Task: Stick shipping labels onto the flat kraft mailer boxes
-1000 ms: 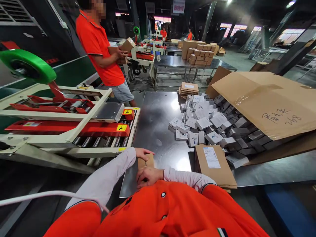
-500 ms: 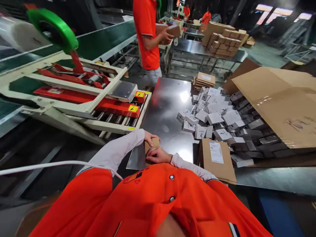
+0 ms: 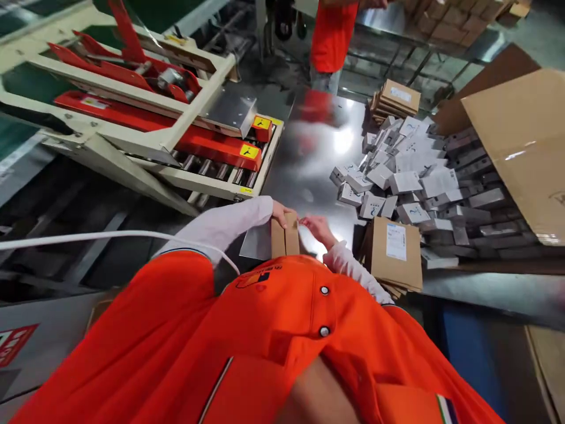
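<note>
A small brown cardboard box stands on the metal table close to my body, with a seam between its top flaps. My left hand grips its far left edge, thumb bent over the top. At its right side is my right hand, fingers curled and bunched close to the far right corner. Whatever lies between those fingertips is too small to make out. My orange shirt hides the near end of the box.
A heap of small white boxes spills from a large open carton at right. Flattened cardboard stacks lie nearer and behind. A carton-sealing machine with rollers stands left; a white cable crosses there. A person in orange stands beyond.
My view has tipped downward. The right hand has moved off the top of the box to its right side, and the box's seamed top now shows. My left hand still holds the box.
</note>
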Available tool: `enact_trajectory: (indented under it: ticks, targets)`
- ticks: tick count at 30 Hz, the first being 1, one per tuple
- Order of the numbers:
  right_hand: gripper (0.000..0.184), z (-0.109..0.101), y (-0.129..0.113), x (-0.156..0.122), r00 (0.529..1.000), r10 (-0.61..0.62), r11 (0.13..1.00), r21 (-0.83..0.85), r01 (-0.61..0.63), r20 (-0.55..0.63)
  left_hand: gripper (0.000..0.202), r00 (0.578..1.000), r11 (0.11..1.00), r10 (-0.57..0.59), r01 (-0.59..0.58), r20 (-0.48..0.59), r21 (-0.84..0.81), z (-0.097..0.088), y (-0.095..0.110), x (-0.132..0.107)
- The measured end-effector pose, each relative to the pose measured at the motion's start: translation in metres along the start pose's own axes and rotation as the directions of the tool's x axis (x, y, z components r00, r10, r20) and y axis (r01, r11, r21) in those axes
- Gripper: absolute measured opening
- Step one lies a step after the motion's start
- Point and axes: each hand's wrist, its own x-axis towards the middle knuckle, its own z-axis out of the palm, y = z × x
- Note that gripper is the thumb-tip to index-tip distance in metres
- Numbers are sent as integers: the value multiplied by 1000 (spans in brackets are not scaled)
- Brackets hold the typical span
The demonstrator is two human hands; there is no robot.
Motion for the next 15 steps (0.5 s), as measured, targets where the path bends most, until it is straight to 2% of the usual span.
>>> enact_trajectory:
  ticks: [1,3,5,6,8,9,11,13,14,15]
  targets:
    - [54,-10,1,2,989,118,993,31,-116,-90,85,999,1000,25,-24,-24,17,0,1,-7]
    - [57,-36,0,5,916,359,933,83,-349,-179,83,977,970,190,-173,-93,170,1,12,-19]
    - [61,-64,-9,8,821,557,831,83,-550,-130,78,901,830,423,-345,-91,439,8,29,-23]
    - [62,-79,-16,10,798,595,803,51,-593,-95,74,852,718,520,-397,-61,571,15,37,-21]
    - [54,-108,-36,11,792,605,794,-18,-608,-88,60,777,495,629,-399,-1,772,34,47,-11]
    - [46,-122,-47,11,802,583,804,-50,-593,-128,51,761,404,648,-374,27,835,45,48,-3]
    - [26,-145,-64,5,818,514,830,-91,-550,-258,35,756,286,650,-341,80,896,63,42,17]
    - [18,-156,-72,-5,820,402,825,-226,-518,-408,33,758,264,645,-343,100,902,74,33,36]
    - [18,-157,-71,-11,815,319,786,-346,-513,-484,32,756,278,648,-349,93,895,76,30,44]
    - [21,-156,-68,-18,805,236,706,-474,-527,-544,29,752,299,655,-352,77,887,76,28,51]
